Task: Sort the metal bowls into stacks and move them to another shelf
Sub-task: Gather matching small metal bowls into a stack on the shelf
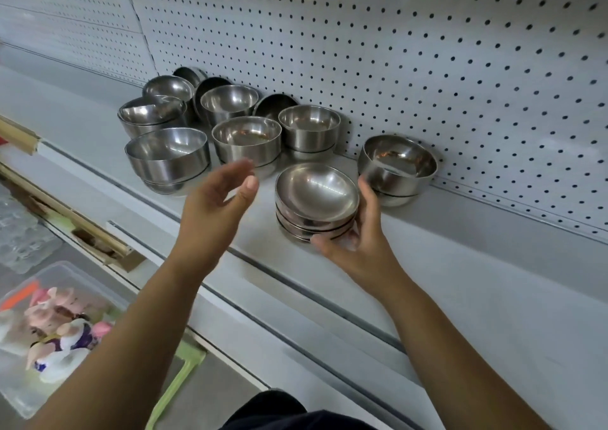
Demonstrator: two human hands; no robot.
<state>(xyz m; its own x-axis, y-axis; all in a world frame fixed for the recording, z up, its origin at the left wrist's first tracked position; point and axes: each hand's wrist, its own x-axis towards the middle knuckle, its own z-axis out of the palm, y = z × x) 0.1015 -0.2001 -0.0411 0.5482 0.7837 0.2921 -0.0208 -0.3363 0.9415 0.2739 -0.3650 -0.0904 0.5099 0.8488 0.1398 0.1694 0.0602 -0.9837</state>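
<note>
Your right hand cups the shallow stack at the shelf's centre. Your left hand, at nine o'clock, hangs open and empty. Likely light, stiff, slick steel: grip opposite rims.

Both forearms were bare from the wrists back to the lower edge of the view, with no sleeves, watch, bracelet or rings showing. The left hand was blurred, its fingers and thumb only softly outlined. The right hand appeared sharper. Below and between the two forearms, a dark, navy-to-black garment covered the person's body.
</note>
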